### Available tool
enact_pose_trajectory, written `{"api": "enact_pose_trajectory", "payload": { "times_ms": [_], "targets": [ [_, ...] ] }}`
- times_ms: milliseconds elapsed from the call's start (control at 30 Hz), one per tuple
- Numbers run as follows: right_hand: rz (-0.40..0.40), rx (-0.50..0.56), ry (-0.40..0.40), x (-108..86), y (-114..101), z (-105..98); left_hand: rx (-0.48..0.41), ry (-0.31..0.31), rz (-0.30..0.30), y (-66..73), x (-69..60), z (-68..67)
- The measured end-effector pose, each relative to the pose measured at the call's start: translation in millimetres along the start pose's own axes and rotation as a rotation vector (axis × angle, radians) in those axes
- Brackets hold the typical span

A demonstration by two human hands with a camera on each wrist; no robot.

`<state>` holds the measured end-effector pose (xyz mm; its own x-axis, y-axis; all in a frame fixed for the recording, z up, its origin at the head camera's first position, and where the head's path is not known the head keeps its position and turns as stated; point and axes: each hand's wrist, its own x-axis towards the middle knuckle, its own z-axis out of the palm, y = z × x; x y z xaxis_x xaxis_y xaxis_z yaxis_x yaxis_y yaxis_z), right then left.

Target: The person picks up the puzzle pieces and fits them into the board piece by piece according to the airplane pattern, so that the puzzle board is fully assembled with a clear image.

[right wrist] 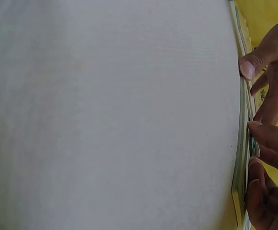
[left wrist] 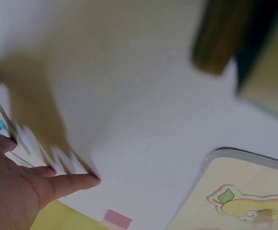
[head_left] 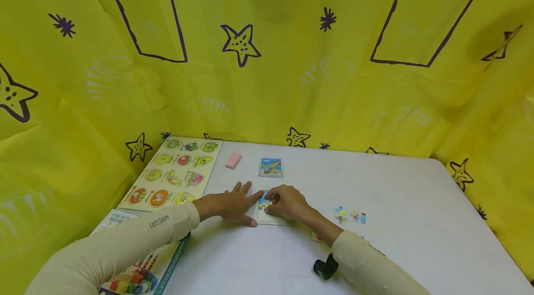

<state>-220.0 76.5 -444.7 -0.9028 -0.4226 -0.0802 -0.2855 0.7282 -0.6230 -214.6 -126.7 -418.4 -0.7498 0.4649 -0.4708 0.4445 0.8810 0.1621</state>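
Note:
A small puzzle board (head_left: 271, 219) lies on the white table, with blue and yellow pieces (head_left: 263, 202) at its upper left. My left hand (head_left: 238, 203) is spread flat at the board's left side, its index finger touching the upper edge; in the left wrist view that hand (left wrist: 14, 191) has straight fingers. With thumb and fingers, my right hand (head_left: 288, 201) pinches a puzzle piece over the board. The right wrist view shows this hand (right wrist: 272, 153) holding the piece's thin edge, tilted above the board. Its picture is mostly hidden by fingers.
An airplane picture tile (head_left: 271, 167) and a pink block (head_left: 233, 161) lie behind the board. A large fruit puzzle (head_left: 168, 174) and a bead box (head_left: 139, 276) are at left. Loose pieces (head_left: 340, 214) lie at right, near a black object (head_left: 324, 268).

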Motion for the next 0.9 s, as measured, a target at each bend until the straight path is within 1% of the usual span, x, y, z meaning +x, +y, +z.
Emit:
{"api": "enact_pose_trajectory", "payload": {
  "times_ms": [100, 300, 533, 667, 900],
  "targets": [
    [-0.005, -0.003, 0.001, 0.1, 0.0, -0.1, 0.003, 0.003, -0.004, -0.2, 0.1, 0.3],
    [-0.009, 0.004, -0.006, 0.6, 1.6, -1.0, 0.03, 0.026, 0.015, -1.0, 0.0, 3.4],
    [-0.028, 0.046, 0.0, -0.1, 2.8, -1.9, 0.013, 0.012, 0.05, 2.6, -8.5, 5.2],
    [-0.031, 0.051, 0.002, -0.1, 2.7, -2.6, 0.031, 0.016, 0.07, 4.2, -12.7, 7.8],
    [-0.041, 0.046, -0.003, 0.7, 3.3, -3.0, 0.047, 0.027, 0.078, 5.3, -15.8, 9.2]
  ]
}}
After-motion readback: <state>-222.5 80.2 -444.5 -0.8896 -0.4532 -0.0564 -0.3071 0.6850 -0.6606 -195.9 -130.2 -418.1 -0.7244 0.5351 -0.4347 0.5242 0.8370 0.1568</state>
